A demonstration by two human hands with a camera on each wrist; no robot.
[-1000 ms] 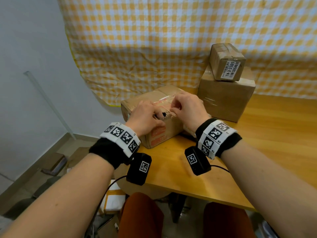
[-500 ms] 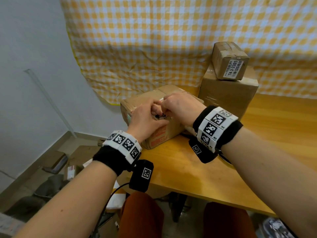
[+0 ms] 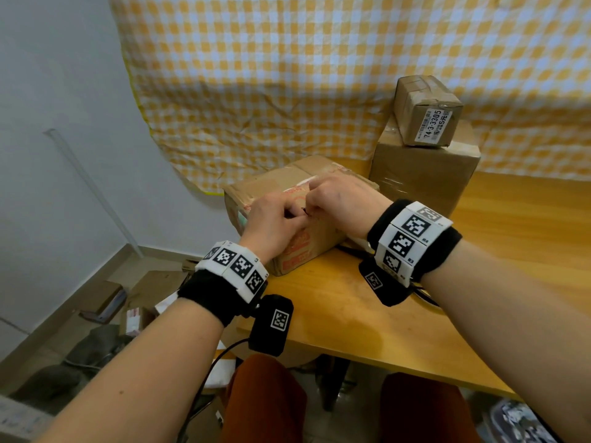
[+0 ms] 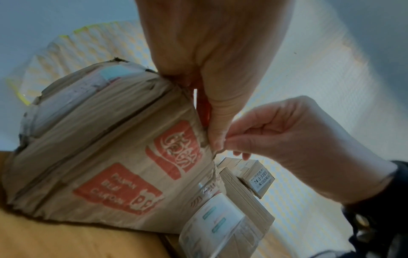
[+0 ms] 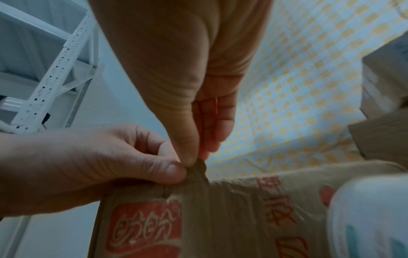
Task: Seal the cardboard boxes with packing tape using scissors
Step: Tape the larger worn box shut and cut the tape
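A worn cardboard box (image 3: 271,187) with red print (image 4: 176,150) lies at the table's near left corner. Both hands meet at its top front edge. My left hand (image 3: 295,215) and right hand (image 3: 315,203) pinch a small dark tab (image 5: 198,167) that sticks up from that edge. In the right wrist view the left thumb (image 5: 172,172) presses the tab against the right thumb (image 5: 187,153). Whether the tab is tape or torn cardboard I cannot tell. No scissors show in any view.
A larger taped box (image 3: 422,180) stands right of the hands with a small labelled box (image 3: 425,113) on top. A checked cloth (image 3: 287,91) hangs behind. The wooden table (image 3: 351,314) ends just left of the box; boxes and clutter (image 3: 134,308) lie on the floor below.
Both hands have stayed at the box's top front edge and drawn closer together. My right wrist has lifted a little off the table.
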